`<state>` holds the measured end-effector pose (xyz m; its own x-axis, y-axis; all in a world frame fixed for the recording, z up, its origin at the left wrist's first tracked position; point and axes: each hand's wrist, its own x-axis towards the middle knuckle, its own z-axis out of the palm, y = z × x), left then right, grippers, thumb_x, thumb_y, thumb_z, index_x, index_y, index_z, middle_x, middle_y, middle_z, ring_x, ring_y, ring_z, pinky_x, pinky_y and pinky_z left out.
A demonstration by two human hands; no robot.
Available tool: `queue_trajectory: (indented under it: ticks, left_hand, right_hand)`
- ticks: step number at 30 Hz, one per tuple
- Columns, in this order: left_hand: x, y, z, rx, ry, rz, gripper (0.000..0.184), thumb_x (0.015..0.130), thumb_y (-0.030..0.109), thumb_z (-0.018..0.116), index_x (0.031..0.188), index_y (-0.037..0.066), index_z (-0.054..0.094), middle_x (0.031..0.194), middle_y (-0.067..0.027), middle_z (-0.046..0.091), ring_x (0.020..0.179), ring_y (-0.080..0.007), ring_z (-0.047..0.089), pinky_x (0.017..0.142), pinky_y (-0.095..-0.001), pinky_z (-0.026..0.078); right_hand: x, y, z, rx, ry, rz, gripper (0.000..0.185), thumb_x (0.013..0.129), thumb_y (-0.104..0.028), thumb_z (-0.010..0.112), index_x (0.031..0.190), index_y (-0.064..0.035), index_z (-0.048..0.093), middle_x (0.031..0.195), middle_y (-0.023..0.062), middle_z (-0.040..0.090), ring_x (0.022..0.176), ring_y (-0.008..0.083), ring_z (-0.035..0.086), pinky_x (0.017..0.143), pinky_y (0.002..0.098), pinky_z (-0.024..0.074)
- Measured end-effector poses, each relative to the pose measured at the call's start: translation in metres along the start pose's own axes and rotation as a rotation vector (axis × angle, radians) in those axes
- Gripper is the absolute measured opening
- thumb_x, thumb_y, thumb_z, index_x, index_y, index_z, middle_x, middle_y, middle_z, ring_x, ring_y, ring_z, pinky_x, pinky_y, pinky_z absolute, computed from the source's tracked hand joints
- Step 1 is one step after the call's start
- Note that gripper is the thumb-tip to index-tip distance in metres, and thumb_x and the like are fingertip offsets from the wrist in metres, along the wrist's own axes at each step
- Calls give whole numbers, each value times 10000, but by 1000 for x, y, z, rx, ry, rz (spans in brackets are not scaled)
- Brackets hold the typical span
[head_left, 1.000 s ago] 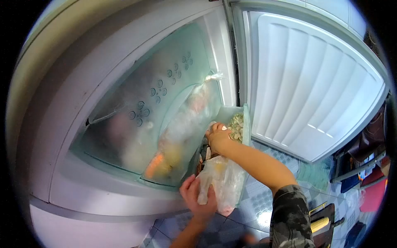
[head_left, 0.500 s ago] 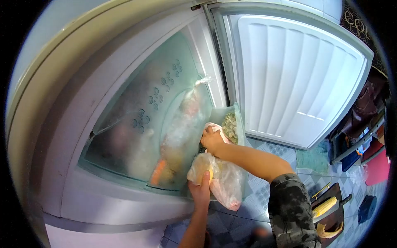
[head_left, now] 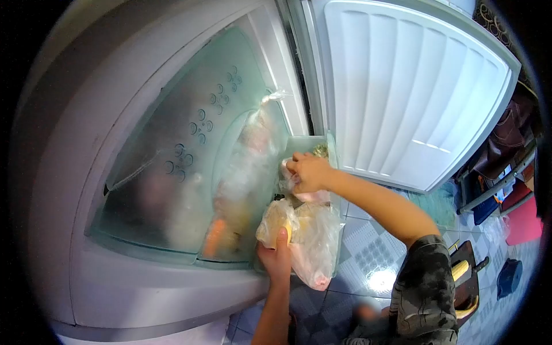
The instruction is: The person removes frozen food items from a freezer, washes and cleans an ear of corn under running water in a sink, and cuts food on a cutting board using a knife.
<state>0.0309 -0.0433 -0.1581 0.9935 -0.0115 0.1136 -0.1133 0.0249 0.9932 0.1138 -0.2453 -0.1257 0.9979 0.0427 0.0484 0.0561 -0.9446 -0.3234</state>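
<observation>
The left forearm rises from the bottom edge, and the left hand [head_left: 275, 257] is closed around a small clear bag [head_left: 273, 223] with something yellowish inside, its thumb upright along the bag's right side. Just beside it, on the right, lies a larger plastic bag [head_left: 316, 250] with a pinkish lower end.

The right arm, in a dark patterned sleeve [head_left: 422, 287], stretches across from the right. Beyond the small bag, the right hand [head_left: 310, 171] is palm-down with fingers bent over a pinkish wrapped bundle [head_left: 313, 196]; whether it grips the bundle I cannot tell. Both hands are at a pale green drawer [head_left: 306, 141], with a greenish lump [head_left: 320, 150] near its far end.

To the left, a long knotted bag [head_left: 244, 167] lies slantwise at a frosted panel [head_left: 172, 144]. On the tiled floor side, at right, is a dark board [head_left: 467, 290] with yellow pieces. The ribbed freezer door [head_left: 422, 95] stands open behind.
</observation>
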Motion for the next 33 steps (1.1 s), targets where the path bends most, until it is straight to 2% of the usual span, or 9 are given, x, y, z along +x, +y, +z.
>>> queue_trajectory:
  ticks: [5,8,10,13,15,17,24,30,33]
  left_hand:
    - [1,-4,1,26,19,15,351,796,185,634,1036,-50,533,984,-131,590,883,-194,565,784,-307,437]
    - [3,-8,2,-22,-3,38,363,797,184,634,1050,-53,524,1000,-135,586,894,-197,563,790,-310,436]
    - [3,-9,3,-50,10,32,373,796,182,634,1058,-57,519,1017,-138,581,906,-200,560,797,-312,435]
    - [4,-13,3,-86,23,12,374,796,177,633,1060,-60,515,1026,-139,577,914,-200,557,803,-310,432]
    - [3,-12,1,-67,18,5,370,796,172,630,1058,-61,515,1023,-141,578,912,-203,558,805,-310,431]
    - [2,-11,3,-62,13,7,365,796,168,628,1056,-63,516,1020,-143,580,910,-206,559,806,-309,430]
    - [2,-7,3,-24,6,36,358,792,156,625,1056,-62,521,1013,-148,585,908,-221,562,806,-313,429]
    - [2,-4,2,8,-28,32,355,793,137,620,1071,-59,517,1039,-146,579,932,-222,561,816,-318,432]
    - [4,-8,3,-4,-19,50,341,797,143,622,1056,-58,528,1021,-149,586,911,-226,568,800,-314,436]
  right_hand:
    - [-8,29,-23,-19,-69,-49,414,588,-297,675,929,-104,540,975,88,505,921,304,518,752,411,446]
    - [-3,10,-27,-84,-122,38,459,590,-334,695,945,-93,531,984,98,529,940,309,537,779,403,445]
    - [-1,-18,-20,-309,-136,209,584,582,-387,721,997,-50,485,992,130,543,966,311,549,776,375,466]
    - [1,-36,-3,-403,-187,280,707,569,-429,741,1036,-5,422,1009,165,536,966,306,559,764,343,482]
    - [6,-24,13,-317,-187,337,720,575,-399,749,1051,4,391,1005,175,533,918,300,578,746,327,490]
    - [0,-18,9,-158,-50,323,690,586,-368,753,1045,-2,389,995,178,530,888,307,585,740,344,490]
    - [-16,-32,2,-49,140,406,674,591,-353,752,1026,0,377,962,197,523,864,312,583,719,371,491]
    - [-16,-31,-20,17,412,509,644,571,-327,753,992,6,396,863,180,556,751,297,605,628,363,504]
    - [-19,-25,-47,84,557,544,667,583,-403,711,976,29,388,824,193,566,700,340,603,620,408,501]
